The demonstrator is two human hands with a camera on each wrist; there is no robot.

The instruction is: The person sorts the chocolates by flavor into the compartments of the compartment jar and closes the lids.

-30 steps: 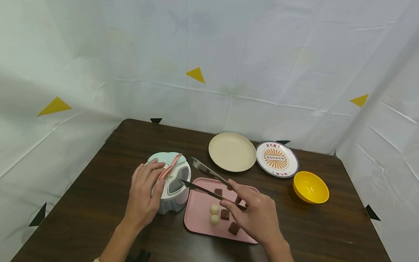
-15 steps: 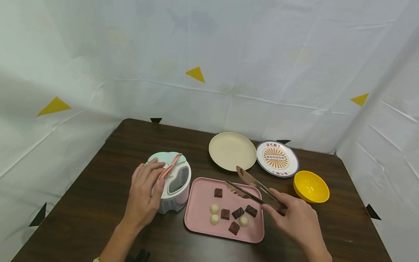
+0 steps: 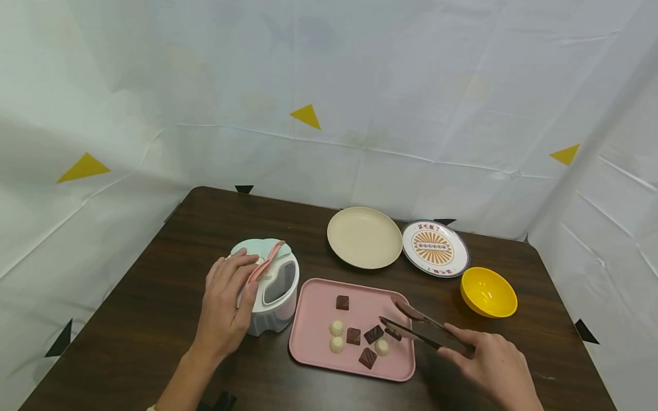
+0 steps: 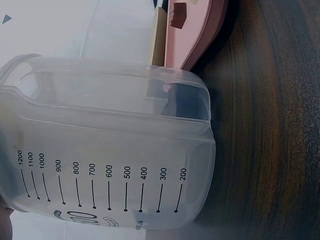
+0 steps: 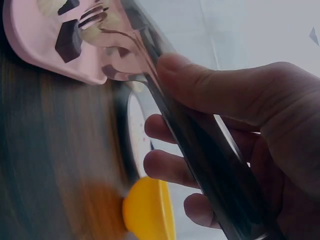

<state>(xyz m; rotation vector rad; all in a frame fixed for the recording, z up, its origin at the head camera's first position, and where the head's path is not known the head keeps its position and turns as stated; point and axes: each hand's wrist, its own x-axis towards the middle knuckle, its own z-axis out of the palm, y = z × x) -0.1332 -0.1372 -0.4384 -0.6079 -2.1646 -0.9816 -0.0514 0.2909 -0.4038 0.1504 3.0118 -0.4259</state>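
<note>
Metal tongs [image 3: 418, 337], their arms apart, are held in my right hand [image 3: 496, 362]. Their tips hover over the right part of a pink tray [image 3: 313, 357], near a dark chocolate [image 3: 393, 333]. One tip looks forked in the right wrist view. Other brown chocolates [image 3: 342, 302] and white round ones [image 3: 336, 345] lie on the tray. At the left, my left hand [image 3: 226, 302] rests on a round container [image 3: 280, 317] with a clear body, pinching its raised pink flap [image 3: 264, 264]. In the left wrist view the container [image 4: 125, 135] carries measuring marks; that hand is mostly hidden there.
Behind the tray are a cream plate [image 3: 365, 237] and a patterned white plate [image 3: 436, 249], side by side. A yellow bowl [image 3: 488, 292] stands to the right, near my right hand. White cloth [image 3: 329, 68] hangs around the dark wooden table [image 3: 221, 211].
My right hand has carried the tongs from above the container rightward and toward me, to the tray's right side. Nothing shows between the tongs' tips now. My left hand has stayed in place.
</note>
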